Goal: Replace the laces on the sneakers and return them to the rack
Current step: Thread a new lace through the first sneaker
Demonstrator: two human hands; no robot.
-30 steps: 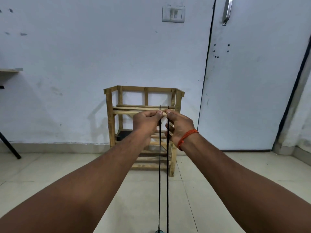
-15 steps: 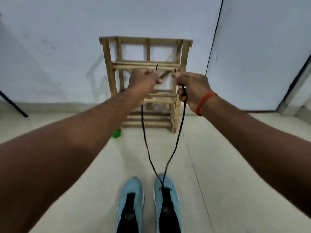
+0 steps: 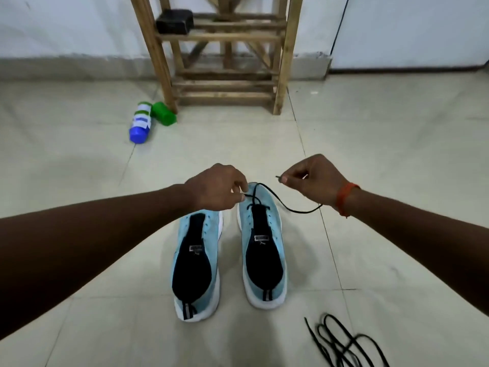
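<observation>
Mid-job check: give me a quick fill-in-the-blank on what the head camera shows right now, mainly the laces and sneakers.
1. The left hand and right hand each pinch the black lace, threaded into one sneaker, the ____ one of the pair.
2. The other sneaker shows ____ lace.
3. The loose laces near the bottom edge are ____ in colour.
4. The orange band sits on the ____ wrist.

Missing words: right; no; black; right.

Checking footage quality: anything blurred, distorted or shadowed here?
Head view: wide-angle lens splays the posts of the rack and stretches the forearms; loose laces bottom right look smeared; soft shadows flank the sneakers; left hand, right hand and threaded lace look sharp.
</observation>
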